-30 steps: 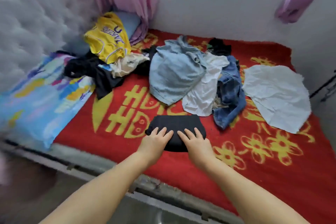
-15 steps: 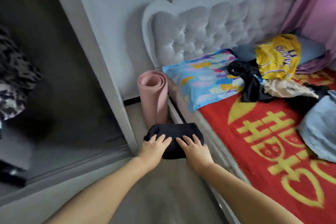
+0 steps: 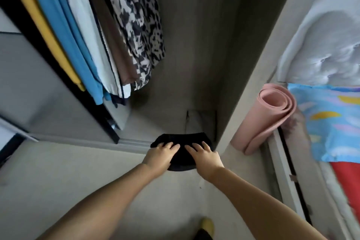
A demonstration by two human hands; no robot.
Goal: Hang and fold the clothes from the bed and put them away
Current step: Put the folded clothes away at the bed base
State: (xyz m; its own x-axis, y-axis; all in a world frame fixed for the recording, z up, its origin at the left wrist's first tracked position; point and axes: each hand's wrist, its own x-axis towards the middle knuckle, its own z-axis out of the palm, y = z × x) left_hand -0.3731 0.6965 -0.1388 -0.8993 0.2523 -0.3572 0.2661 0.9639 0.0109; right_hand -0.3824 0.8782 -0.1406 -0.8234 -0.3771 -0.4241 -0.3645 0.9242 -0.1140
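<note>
You stand at the open wardrobe [image 3: 196,48], carrying a folded black garment [image 3: 181,154] in both hands just above its front sill. Your left hand [image 3: 160,155] and right hand [image 3: 204,155] each lie with fingers spread flat over the top of the bundle; the thumbs are hidden beneath, so both appear to be grasping it from the near edge, though the underside grip cannot be seen.

The likeliest trouble is the fold coming apart. The bundle is soft and held only along its near half, so its far edge could droop and open as you lower it to the wardrobe floor. Tipping it forward would do the same. The right side panel [image 3: 251,76] of the wardrobe stands just beside your right hand, and a knuckle or the garment's right corner could catch on it if you drift that way.

Hanging clothes [image 3: 109,35] fill the left of the wardrobe, their hems well above the bundle. A patterned black-and-white piece [image 3: 138,15] hangs nearest the open space. A small, dim box-like shape [image 3: 200,121] sits at the back right corner of the floor and may crowd the landing spot. A rolled pink mat [image 3: 266,121] leans between the wardrobe and the bed [image 3: 335,122], outside your path.
</note>
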